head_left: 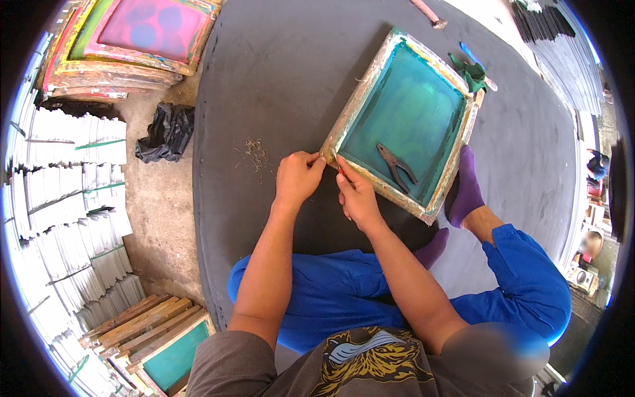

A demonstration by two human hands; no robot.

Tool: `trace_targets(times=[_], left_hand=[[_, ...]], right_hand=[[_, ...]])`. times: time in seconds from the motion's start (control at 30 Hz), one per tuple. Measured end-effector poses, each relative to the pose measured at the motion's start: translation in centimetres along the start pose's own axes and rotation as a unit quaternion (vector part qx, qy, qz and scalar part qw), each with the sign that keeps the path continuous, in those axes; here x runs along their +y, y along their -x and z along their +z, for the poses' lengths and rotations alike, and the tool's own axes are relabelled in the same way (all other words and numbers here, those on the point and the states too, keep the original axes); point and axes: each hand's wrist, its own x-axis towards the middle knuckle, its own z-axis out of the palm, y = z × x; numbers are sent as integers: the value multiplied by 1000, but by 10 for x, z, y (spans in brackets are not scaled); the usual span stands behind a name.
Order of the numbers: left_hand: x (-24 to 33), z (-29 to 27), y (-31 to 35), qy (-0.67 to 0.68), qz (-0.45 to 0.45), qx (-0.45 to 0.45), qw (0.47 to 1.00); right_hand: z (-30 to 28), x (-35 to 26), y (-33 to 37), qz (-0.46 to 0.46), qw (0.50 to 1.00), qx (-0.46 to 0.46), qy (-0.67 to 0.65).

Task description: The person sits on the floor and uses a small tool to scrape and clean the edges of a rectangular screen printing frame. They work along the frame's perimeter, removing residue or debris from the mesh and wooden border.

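Observation:
A wooden screen-printing frame (366, 92) with teal mesh (413, 109) lies tilted on the dark tabletop before me. My left hand (299, 177) pinches its near-left corner with thumb and fingers. Right beside it, my right hand (358, 198) is closed round a slim tool with a bit of red showing; its tip meets the same corner and its kind is hidden by my fingers. Pliers (395, 167) with dark handles rest on the mesh. Crumpled green material (471, 74) lies at the frame's far-right corner, next to a blue-handled tool (473, 56).
Small scraps (254, 153) are scattered left of my hands. A hammer (430, 14) lies at the far edge. My purple-socked foot (467, 188) is against the frame's right side. On the floor at left are a black plastic bag (167, 132), paper stacks (99, 139) and stacked frames (126, 79).

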Motion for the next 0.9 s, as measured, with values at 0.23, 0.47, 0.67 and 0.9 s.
trace_targets(times=[0.23, 0.47, 0.67, 0.9], left_hand=[[4, 5, 3, 22, -31, 31, 999], [8, 4, 1, 19, -48, 14, 999], [2, 10, 5, 33, -32, 50, 998], [-2, 17, 4, 16, 9, 56, 998]], right_hand=[[11, -51, 18, -81, 898, 56, 430], [16, -88, 17, -48, 855, -2, 516], [11, -60, 53, -46, 884, 19, 465], [-5, -40, 55, -38, 899, 44, 434]])
